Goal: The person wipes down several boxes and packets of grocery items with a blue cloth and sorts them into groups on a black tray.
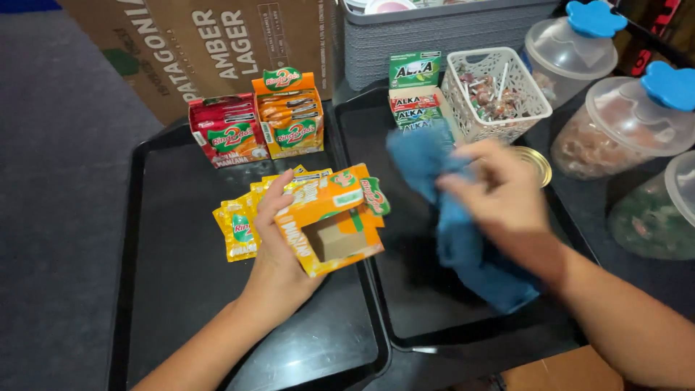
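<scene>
Head view: the left hand (279,242) grips an empty orange cardboard display box (334,221) from its left side, fingers curled over the top edge and thumb beneath, so the hand is closed on the carton; the box is tilted, its open cut-out window facing the camera and its long axis running from lower left to upper right, held just above the left black plastic tray (181,289); behind the box a fan of yellow-orange drink-powder sachets (242,224) lies on that tray, touching or nearly touching the knuckles; the right hand (499,192) is blurred with motion, its fingers bunched into a blue cloth (463,246) that hangs down over the right black plastic tray (405,304); the cloth sits just to the right of the box, apart from it, so the right hand is the nearer one to the box's open right end; further back on the left tray stand a red sachet carton (228,130) and an orange sachet carton (289,116) side by side; a white plastic lattice basket of lollipops (496,94), green and red small boxes (416,94) and clear plastic jars with blue lids (622,119) stand beyond the right tray.
</scene>
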